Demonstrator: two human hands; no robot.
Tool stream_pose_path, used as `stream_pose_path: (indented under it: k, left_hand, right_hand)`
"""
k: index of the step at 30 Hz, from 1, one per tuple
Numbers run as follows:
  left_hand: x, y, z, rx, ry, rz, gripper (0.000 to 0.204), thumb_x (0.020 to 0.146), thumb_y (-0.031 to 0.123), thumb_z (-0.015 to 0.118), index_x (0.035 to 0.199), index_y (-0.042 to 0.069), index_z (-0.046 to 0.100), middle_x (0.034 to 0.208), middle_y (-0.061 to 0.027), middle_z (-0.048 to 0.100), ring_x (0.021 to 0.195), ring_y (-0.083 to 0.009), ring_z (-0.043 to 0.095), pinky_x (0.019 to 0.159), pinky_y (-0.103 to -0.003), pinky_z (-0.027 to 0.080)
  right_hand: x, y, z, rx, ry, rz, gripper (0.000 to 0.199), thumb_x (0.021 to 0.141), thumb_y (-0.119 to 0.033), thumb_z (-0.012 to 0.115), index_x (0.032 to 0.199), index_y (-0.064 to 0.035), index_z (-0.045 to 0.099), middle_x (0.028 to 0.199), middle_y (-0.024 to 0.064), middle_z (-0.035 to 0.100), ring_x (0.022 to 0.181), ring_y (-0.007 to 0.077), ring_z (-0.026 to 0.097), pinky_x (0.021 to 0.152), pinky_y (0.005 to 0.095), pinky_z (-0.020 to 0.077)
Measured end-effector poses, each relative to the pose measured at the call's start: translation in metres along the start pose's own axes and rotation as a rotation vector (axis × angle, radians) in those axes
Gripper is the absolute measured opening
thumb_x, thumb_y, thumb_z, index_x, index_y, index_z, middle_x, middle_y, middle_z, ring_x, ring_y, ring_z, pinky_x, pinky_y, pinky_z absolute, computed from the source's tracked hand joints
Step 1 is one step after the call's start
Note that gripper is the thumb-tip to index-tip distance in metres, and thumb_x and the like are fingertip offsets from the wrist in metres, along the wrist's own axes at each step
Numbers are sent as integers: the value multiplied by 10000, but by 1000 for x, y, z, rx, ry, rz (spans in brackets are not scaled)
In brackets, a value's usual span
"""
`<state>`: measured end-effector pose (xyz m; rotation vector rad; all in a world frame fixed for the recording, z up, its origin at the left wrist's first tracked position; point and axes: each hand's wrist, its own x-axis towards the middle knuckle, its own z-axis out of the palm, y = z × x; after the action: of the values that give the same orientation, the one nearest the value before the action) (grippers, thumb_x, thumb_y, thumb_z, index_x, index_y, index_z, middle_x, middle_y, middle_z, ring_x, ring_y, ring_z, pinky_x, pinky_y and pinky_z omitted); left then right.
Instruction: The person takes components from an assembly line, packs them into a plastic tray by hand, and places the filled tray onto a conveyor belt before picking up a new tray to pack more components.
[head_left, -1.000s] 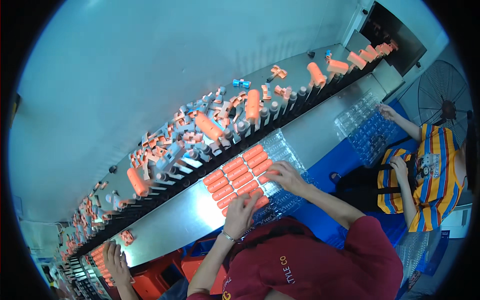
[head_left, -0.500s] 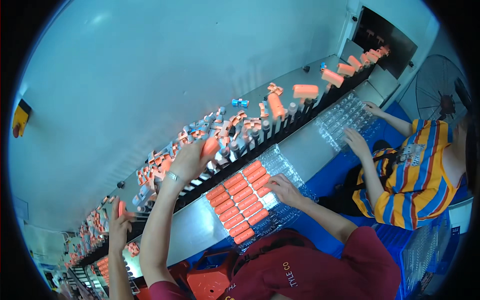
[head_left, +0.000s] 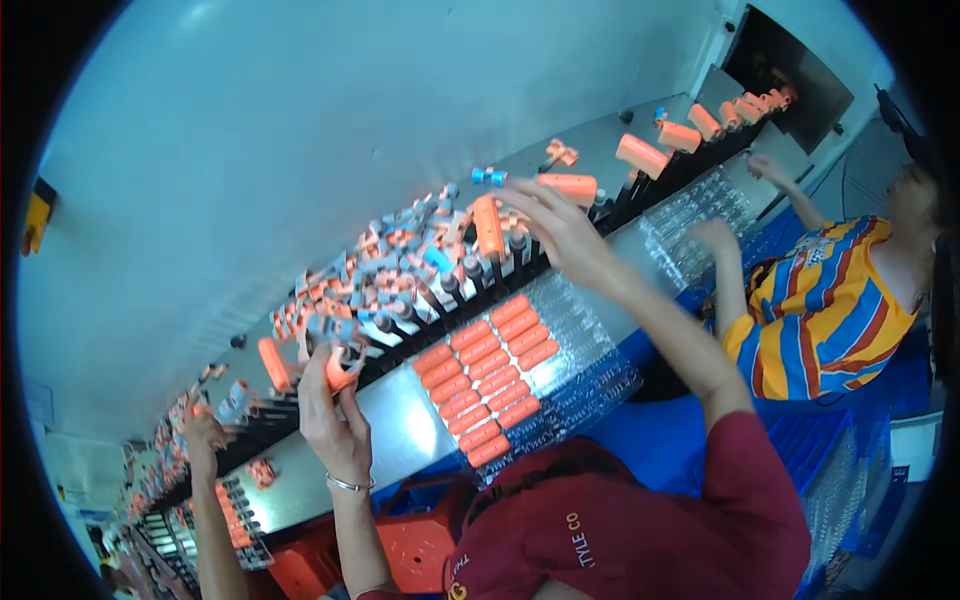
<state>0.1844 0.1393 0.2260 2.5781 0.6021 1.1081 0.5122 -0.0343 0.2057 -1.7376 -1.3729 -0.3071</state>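
Observation:
My left hand, a bracelet on its wrist, is closed on a hollow orange sleeve beside the row of dark pegs. Farther right, my right hand is stretched out over the pegs with its fingers apart. Its fingertips are close to an orange sleeve standing on a peg; whether they touch it I cannot tell. Another orange sleeve lies just behind those fingers. In front of me, a clear plastic tray holds rows of orange sleeves.
Behind the pegs lies a heap of small orange and grey clips. Orange sleeves ride the line toward a dark opening. At right, a co-worker in a striped shirt handles another tray. Another person's hand works at left.
My right hand has left the orange sleeves in the tray and moved up to the pegs. My left hand has come down and left, with an orange sleeve in it. Sleeves on the pegs have shifted left.

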Motion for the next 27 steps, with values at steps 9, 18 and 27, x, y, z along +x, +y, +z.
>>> stream_pose_path:
  k: [9, 18, 27]
  left_hand:
    - [-122, -7, 19, -119, -337, -175, 480, 841, -6, 687, 1310, 35, 593, 1149, -181, 569, 1048, -356, 574, 916, -415, 480]
    - [-153, 36, 97, -347, -618, 102, 496, 831, 154, 737, 1290, 36, 592, 1048, -135, 593, 940, -326, 571, 834, -420, 481]
    - [-177, 26, 151, -154, -668, 477, 591, 867, 216, 673, 1410, 66, 493, 1117, -75, 530, 966, -235, 533, 776, -350, 458]
  right_hand:
    - [99, -42, 66, -52, -1049, -106, 197, 784, -51, 643, 981, -48, 656, 872, 82, 694, 763, 314, 679, 677, 442, 548]
    - [21, -81, 108, -126, 16, -511, 334, 828, -104, 637, 1157, -54, 624, 1068, 107, 673, 1026, 277, 660, 900, 407, 533]
    - [-175, -17, 44, -57, -327, -93, 398, 779, -157, 740, 1139, -39, 616, 1058, 115, 634, 984, 312, 619, 868, 417, 520]
